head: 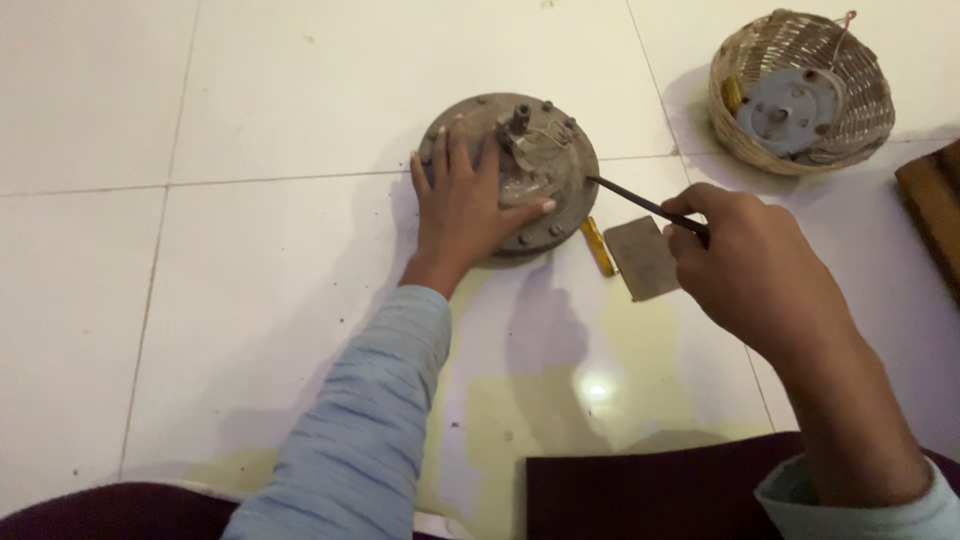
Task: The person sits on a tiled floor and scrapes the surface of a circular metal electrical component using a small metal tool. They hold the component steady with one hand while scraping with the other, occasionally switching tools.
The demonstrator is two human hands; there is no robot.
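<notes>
Both hands worked: left hand [462, 205] pressed flat on metal disc [530, 150]; right hand [755, 265] gripped thin rod [640, 203].

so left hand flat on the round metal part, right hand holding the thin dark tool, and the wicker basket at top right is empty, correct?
Not quite. The wicker basket is not empty: the head view shows a round grey metal disc lying in it. The rest holds: the left hand rests flat on the round metal part, and the right hand holds the thin dark tool.
</notes>
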